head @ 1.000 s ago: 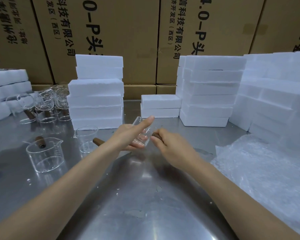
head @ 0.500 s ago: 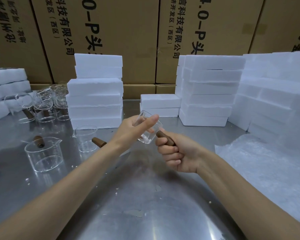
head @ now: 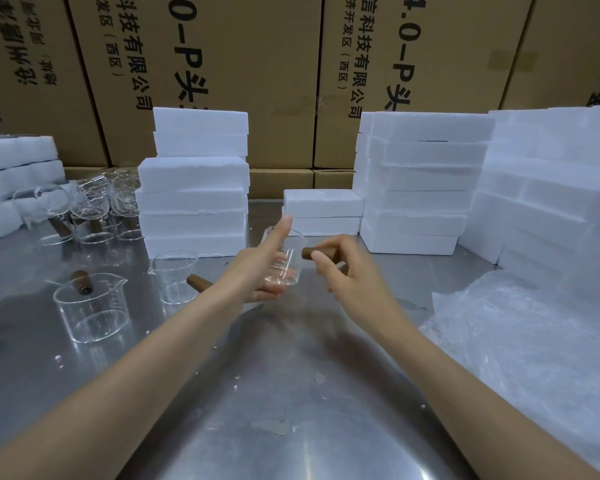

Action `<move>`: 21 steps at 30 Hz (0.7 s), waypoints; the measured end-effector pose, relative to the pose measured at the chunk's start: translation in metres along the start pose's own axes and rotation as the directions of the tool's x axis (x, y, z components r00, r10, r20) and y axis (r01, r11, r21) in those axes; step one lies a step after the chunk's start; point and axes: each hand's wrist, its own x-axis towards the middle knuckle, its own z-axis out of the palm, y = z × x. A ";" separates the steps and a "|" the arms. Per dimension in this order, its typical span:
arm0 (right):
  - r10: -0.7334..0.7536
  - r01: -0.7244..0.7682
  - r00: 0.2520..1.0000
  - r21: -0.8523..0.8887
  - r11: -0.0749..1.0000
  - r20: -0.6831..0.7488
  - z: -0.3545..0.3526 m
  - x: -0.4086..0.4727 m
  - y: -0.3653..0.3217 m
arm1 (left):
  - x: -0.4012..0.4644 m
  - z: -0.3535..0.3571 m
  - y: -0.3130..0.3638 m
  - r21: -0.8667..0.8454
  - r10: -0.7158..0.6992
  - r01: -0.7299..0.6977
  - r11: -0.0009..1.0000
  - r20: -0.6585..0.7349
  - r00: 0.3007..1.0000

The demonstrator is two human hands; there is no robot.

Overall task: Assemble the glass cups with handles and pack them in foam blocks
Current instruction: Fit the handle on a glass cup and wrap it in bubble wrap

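Note:
My left hand point(head: 257, 268) holds a small clear glass cup point(head: 286, 263) above the steel table point(head: 291, 410), thumb along its near wall and fingers under it. A brown wooden handle point(head: 319, 252) sticks out of the cup's right side, and my right hand point(head: 347, 271) pinches that handle with its fingertips. Two more glass cups with handles stand at the left: a wide one point(head: 90, 308) near the front and a smaller one point(head: 175, 275) with its handle point(head: 200, 283) pointing toward my left arm. White foam blocks point(head: 193, 202) are stacked behind.
Several finished cups point(head: 84, 209) crowd the far left beside low foam stacks point(head: 11, 174). Tall foam stacks point(head: 420, 181) and a foam wall point(head: 551, 188) fill the right. Bubble wrap point(head: 520, 341) lies at the right front. Cardboard boxes point(head: 222, 64) close off the back.
My right hand has gone from a full fist round the handle to a fingertip pinch on it. The cup has tipped more upright in my left hand.

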 end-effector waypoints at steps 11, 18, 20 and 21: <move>0.343 -0.303 0.939 0.491 0.817 0.009 -0.013 0.006 -0.001 | -0.007 0.004 0.002 0.050 0.268 -0.291 0.955 0.265 0.926; 0.457 -0.386 0.881 0.744 0.545 0.122 -0.021 0.009 -0.002 | -0.007 0.005 -0.005 0.164 0.534 -0.600 0.783 0.317 0.784; 0.469 -0.379 0.875 0.777 0.502 0.124 -0.022 0.010 -0.001 | -0.006 0.008 -0.008 0.158 0.573 -0.629 0.761 0.291 0.766; 0.470 -0.377 0.874 0.786 0.490 0.126 -0.023 0.011 0.000 | -0.006 0.009 -0.009 0.148 0.594 -0.640 0.754 0.264 0.760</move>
